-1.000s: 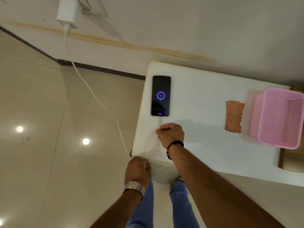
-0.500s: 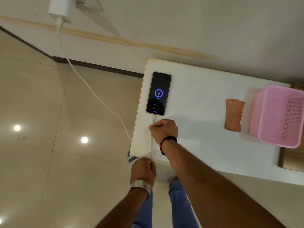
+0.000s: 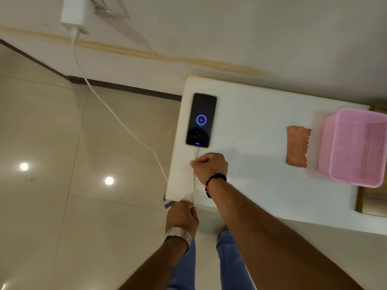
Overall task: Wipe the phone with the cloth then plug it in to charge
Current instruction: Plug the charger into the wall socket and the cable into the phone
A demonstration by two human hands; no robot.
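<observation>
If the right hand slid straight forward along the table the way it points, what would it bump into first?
Most likely the phone. The right hand pinches the cable just below the phone's bottom edge, knuckles toward it, with only bare table between. Height above the table is hard to judge.

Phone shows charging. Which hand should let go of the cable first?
Probably the right hand: it pinches the white charging cable just below the black smartphone; the left hand steadies the slack at the white table's edge.
</observation>
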